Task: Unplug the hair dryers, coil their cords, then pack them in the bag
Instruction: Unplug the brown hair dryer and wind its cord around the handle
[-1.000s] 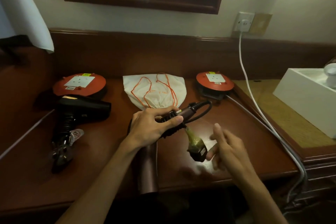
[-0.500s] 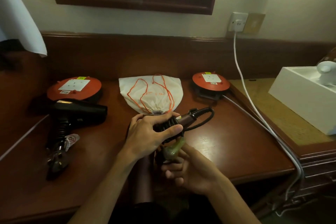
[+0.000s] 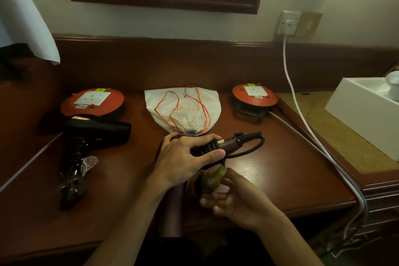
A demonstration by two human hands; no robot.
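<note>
Coiling step nearly done over the bench [image 3: 259, 179]: left grip [image 3: 183, 157] clamped round dryer [image 3: 228, 143] and wound cord [image 3: 207, 147], right grip [image 3: 235, 198] pinching plug [image 3: 212, 180]; next, opening the shut bag [image 3: 183, 112]

Brown dryer [image 3: 228, 143] cord-wrapped at desk front, black dryer [image 3: 97, 130] left, cinched white bag [image 3: 183, 112] behind.
</note>
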